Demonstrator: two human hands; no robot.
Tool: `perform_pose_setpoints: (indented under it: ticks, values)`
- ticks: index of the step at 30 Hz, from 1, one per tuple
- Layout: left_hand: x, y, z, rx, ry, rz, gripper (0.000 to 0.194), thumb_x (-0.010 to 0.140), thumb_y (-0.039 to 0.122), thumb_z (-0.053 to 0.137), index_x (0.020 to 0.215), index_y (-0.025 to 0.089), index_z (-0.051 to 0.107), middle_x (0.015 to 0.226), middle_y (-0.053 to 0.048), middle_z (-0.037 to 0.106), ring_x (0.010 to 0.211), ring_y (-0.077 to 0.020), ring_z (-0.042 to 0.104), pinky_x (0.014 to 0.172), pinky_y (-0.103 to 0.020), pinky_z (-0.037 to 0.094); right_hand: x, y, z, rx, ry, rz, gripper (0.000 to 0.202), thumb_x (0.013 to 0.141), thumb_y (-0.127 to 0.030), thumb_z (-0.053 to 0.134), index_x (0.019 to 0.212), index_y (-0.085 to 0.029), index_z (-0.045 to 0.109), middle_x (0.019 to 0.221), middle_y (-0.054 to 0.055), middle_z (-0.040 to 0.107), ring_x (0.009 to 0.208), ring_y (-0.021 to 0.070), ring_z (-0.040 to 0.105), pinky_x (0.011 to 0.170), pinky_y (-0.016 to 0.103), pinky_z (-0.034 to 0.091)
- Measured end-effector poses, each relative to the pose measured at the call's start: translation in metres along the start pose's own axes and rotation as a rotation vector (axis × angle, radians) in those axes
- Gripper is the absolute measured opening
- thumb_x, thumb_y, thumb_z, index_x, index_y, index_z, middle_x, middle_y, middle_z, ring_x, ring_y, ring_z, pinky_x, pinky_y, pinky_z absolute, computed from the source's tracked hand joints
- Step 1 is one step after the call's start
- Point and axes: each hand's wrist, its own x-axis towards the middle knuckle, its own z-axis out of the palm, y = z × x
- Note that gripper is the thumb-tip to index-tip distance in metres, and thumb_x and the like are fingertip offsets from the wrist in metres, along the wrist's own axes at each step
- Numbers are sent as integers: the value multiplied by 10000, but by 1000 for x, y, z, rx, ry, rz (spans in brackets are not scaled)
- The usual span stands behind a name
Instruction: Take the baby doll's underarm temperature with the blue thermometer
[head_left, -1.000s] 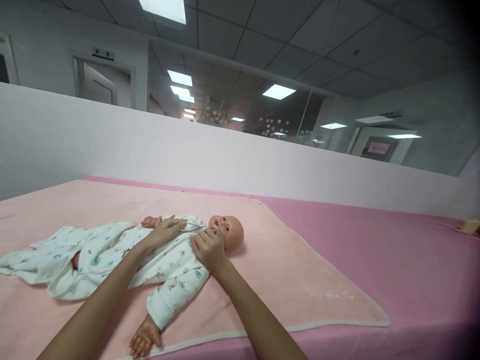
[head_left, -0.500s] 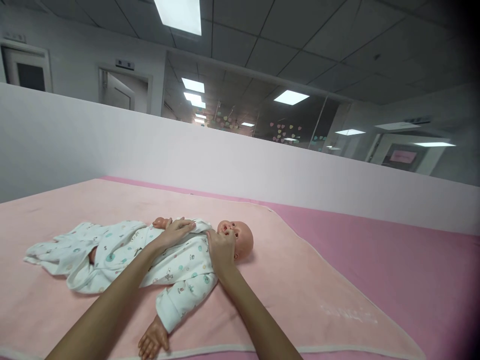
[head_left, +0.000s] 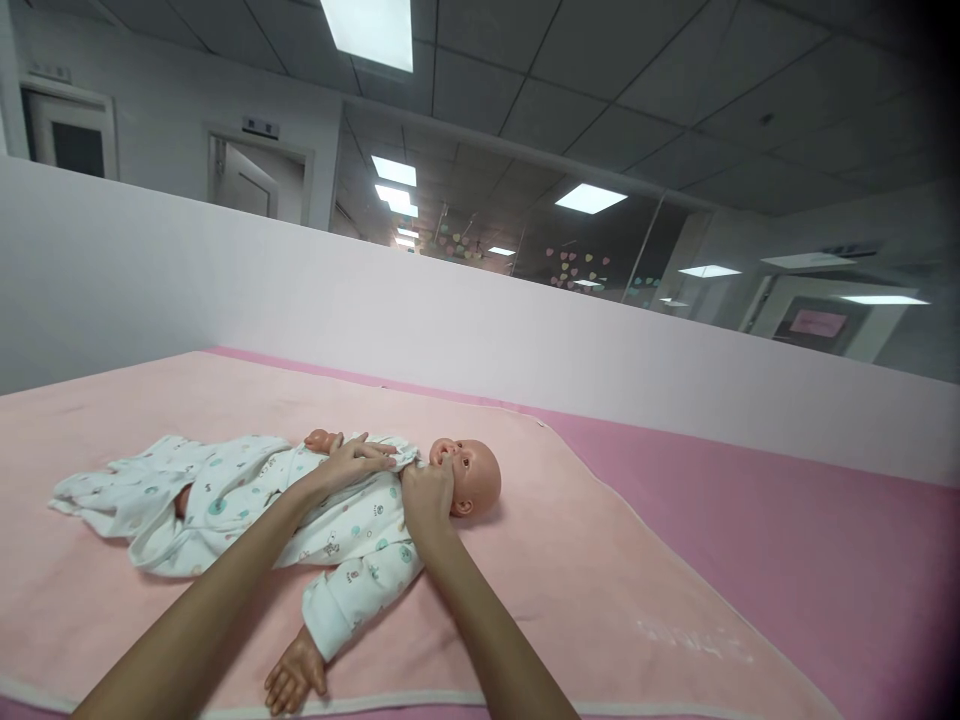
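Note:
A baby doll (head_left: 480, 475) lies on its back, its head to the right, dressed in a white printed baby gown (head_left: 352, 525). My left hand (head_left: 351, 466) rests on the doll's chest with fingers stretched toward the collar. Curled at the neckline just below the doll's chin is my right hand (head_left: 429, 498), closed on the gown's collar; its fingertips are partly hidden. One doll hand (head_left: 296, 675) sticks out of the near sleeve, palm up. The other doll hand (head_left: 320, 440) shows beyond my left hand.
Under the doll spreads a peach blanket (head_left: 570, 600) with a pale edge, on a pink mat (head_left: 750, 510). A low white wall (head_left: 450, 330) runs behind it. Farther off are doors, glass panels and ceiling lights.
My right hand has shifted slightly left, away from the doll's face, along the neckline. My left hand's fingers are a little more spread. The view has turned slightly.

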Motion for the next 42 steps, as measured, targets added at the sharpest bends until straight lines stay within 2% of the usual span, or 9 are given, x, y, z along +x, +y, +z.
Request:
perform_pose_setpoints:
  ticks: [3,7,17,20,23,26,29,33,42]
  values:
    - [1,1,0,34,-114,-36,310,740,502,492,726,291,718,1147,-8,611,1313,-318,204,1002,-566,-156,2,0,-1,23,-27,21,170,766,-93,478,783,-128,644,621,96,661,635,208,617,888,409,253]
    - [1,2,1,43,-96,-49,324,757,490,462,729,291,717,1169,-5,596,1322,-310,178,1008,-546,-161,1,2,3,59,70,67,161,749,-96,484,699,-139,631,593,82,654,588,186,592,908,411,224]
    - [-4,7,4,148,-29,-36,257,715,484,531,679,303,710,1117,7,628,1303,-325,221,1015,-563,-114,-7,11,8,448,574,76,197,847,-211,382,744,-172,545,617,10,607,586,142,525,838,347,327]
    - [-7,6,5,197,-4,11,214,675,482,587,732,315,707,1105,9,633,1282,-339,263,1022,-581,-34,-5,25,-1,729,719,239,237,883,-269,313,791,-172,508,661,18,590,625,142,534,703,280,384]
    - [-11,10,8,309,114,124,222,686,458,590,818,313,693,1081,4,641,1217,-335,366,1018,-585,52,-5,35,-12,1015,811,546,256,891,-349,289,823,-179,468,622,-13,556,573,125,529,592,235,385]
    - [-19,17,10,476,372,312,244,767,377,515,944,279,653,984,-18,662,1050,-254,512,1037,-533,101,-7,33,-19,1152,834,655,278,881,-400,294,788,-188,447,634,-15,562,582,122,543,600,235,401]
    - [-26,25,11,592,444,488,232,816,280,432,913,236,639,800,-16,661,833,-179,562,1034,-456,190,-10,23,-22,1254,799,630,284,882,-410,288,769,-195,435,582,-23,549,560,127,551,608,244,416]
    - [-29,25,12,720,327,649,219,818,302,426,737,223,613,637,-10,601,713,-168,524,969,-404,293,-12,12,-24,1380,805,587,252,889,-398,283,820,-197,417,523,-41,532,510,128,556,608,253,435]
    - [-25,28,12,717,466,565,227,879,276,368,863,182,574,721,-37,595,750,-176,512,877,-365,337,-36,28,-53,1138,941,428,173,861,-321,428,838,-167,505,766,36,610,715,139,593,666,277,470]
